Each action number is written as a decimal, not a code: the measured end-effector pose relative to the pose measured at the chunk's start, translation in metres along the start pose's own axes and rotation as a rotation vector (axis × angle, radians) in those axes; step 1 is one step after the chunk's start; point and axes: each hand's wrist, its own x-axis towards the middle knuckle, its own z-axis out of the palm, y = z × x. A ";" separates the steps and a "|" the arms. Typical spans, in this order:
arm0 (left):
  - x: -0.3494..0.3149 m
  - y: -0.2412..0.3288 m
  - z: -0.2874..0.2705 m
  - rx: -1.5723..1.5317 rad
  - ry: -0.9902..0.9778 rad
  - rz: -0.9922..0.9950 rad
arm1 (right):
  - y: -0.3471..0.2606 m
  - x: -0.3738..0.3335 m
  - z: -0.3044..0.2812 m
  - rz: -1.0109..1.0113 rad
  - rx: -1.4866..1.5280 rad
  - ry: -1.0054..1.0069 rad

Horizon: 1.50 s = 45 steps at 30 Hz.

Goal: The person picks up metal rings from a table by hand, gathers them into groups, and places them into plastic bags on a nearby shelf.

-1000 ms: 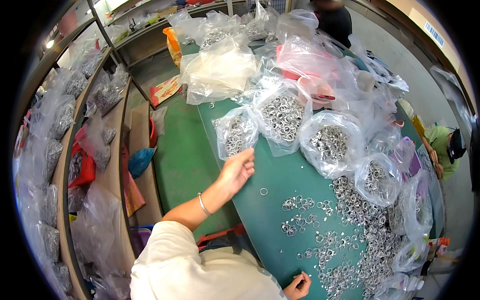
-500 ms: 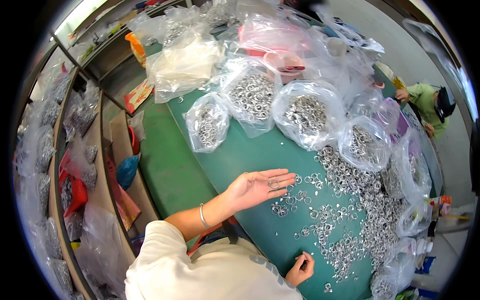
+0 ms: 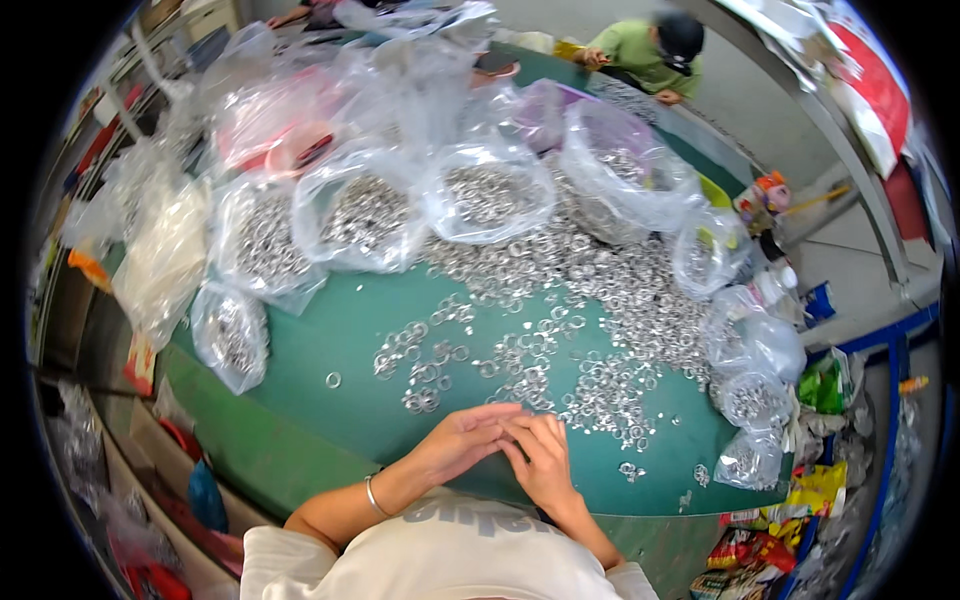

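Observation:
My left hand (image 3: 455, 445) and my right hand (image 3: 543, 462) rest close together on the front part of the green table (image 3: 320, 430), fingertips touching. Whether a small piece sits between the fingers is too small to tell. A thin bracelet (image 3: 372, 495) circles my left wrist. Just beyond my fingers lie scattered silver metal rings (image 3: 430, 370), and a thick loose heap of rings (image 3: 620, 300) spreads to the right. A single ring (image 3: 333, 380) lies apart on the left.
Clear plastic bags full of rings (image 3: 365, 215) line the back of the table, with a small bag (image 3: 230, 335) at the left and more bags (image 3: 750, 400) along the right edge. A person in a green top (image 3: 640, 45) works at the far side. Shelves with bagged goods (image 3: 80, 440) stand on the left.
My left hand has drawn back from its reach across the table, and my right hand has come up from the lower edge to meet it. The view has swung toward the ring heap.

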 end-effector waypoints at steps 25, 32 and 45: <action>0.029 -0.018 0.024 0.467 0.162 0.002 | 0.031 -0.032 -0.015 0.417 0.535 0.277; 0.026 -0.019 0.032 0.593 0.191 0.062 | 0.032 -0.040 -0.008 0.535 0.714 0.228; 0.026 -0.025 0.025 0.695 0.221 0.218 | 0.101 0.005 -0.132 0.220 -0.204 0.705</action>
